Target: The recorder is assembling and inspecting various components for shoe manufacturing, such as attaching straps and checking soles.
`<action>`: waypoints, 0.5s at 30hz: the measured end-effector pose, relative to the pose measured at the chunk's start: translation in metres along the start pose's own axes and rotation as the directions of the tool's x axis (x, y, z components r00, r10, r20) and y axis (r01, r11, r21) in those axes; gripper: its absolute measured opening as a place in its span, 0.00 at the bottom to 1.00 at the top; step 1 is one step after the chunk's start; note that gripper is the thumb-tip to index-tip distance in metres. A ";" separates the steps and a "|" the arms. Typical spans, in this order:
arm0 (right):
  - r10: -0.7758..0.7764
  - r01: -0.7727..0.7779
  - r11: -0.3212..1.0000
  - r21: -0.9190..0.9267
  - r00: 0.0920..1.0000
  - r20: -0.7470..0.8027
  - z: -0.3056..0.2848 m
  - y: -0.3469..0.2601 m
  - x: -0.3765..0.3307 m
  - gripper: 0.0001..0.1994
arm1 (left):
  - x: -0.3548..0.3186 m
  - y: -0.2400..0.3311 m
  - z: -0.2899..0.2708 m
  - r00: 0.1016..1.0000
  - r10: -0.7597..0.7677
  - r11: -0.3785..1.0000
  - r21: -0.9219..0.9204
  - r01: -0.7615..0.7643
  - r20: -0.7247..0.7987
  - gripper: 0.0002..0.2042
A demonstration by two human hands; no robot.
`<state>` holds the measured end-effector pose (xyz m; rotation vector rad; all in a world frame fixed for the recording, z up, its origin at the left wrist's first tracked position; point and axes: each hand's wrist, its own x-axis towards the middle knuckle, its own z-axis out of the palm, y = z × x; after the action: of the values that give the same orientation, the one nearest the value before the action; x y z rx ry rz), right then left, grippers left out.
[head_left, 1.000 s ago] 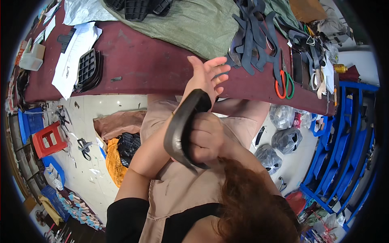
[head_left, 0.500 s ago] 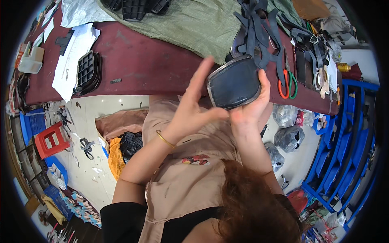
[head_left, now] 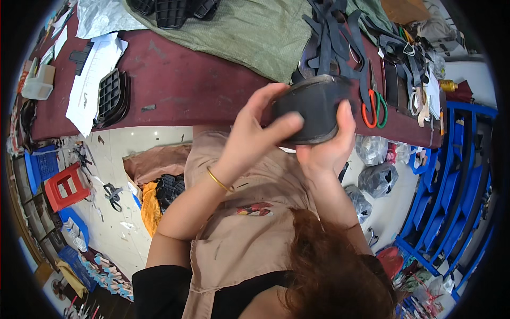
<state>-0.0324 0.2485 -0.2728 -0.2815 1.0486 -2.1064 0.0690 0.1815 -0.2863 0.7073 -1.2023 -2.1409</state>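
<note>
On the dark red table (head_left: 180,85) a stack of black gridded pads (head_left: 110,97) lies at the left by white papers (head_left: 93,80), red- and green-handled scissors (head_left: 374,103) at the right beside black straps (head_left: 334,37), a green sack (head_left: 255,32) beyond. A black curved pad (head_left: 313,109) is held up over the table's near edge. The left hand (head_left: 252,133) lays its fingers together across the pad's face, while the right hand (head_left: 326,149) grips it from below, thumb clamped on its right side.

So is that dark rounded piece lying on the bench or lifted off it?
Lifted: the dark rounded piece is gripped between the left hand and right hand, above the maroon bench.
</note>
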 end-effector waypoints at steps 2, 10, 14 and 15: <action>-0.073 0.166 0.960 -0.225 0.925 0.372 0.002 -0.010 -0.011 0.28 | 0.005 -0.004 -0.025 0.936 -0.308 0.885 -0.310 0.347 0.167 0.31; -0.018 0.622 0.082 -0.778 0.782 0.623 -0.011 -0.001 -0.015 0.14 | -0.008 0.031 -0.028 0.998 -0.041 0.839 -0.544 0.009 -0.047 0.39; 0.642 -0.541 0.762 -0.356 0.700 0.313 -0.031 -0.001 -0.016 0.12 | -0.011 0.038 -0.018 0.988 0.059 0.867 -0.498 0.020 0.143 0.45; 0.725 -0.696 0.681 -0.228 0.597 0.344 -0.023 0.001 -0.022 0.13 | -0.010 0.036 -0.017 0.988 0.058 0.869 -0.495 0.023 0.146 0.45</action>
<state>-0.0285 0.2775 -0.2856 -0.2620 0.7890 -1.2010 0.0961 0.1632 -0.2607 0.3009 -0.6671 -2.3838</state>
